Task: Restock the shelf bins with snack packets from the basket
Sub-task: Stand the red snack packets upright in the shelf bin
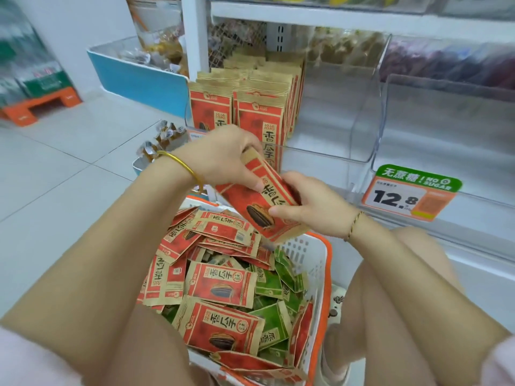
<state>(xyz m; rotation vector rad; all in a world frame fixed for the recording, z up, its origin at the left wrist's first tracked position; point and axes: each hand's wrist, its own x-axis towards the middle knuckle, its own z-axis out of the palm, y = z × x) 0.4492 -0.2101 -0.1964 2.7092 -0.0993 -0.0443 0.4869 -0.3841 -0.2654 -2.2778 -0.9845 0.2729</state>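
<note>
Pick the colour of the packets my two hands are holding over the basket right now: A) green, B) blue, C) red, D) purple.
C: the left hand and right hand both grip red packets above the basket.

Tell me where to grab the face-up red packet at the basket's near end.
Pinch the red packet by its right edge, coming from above on the right: it lies flat atop the heap, and that edge looks free over the green packets.
</note>
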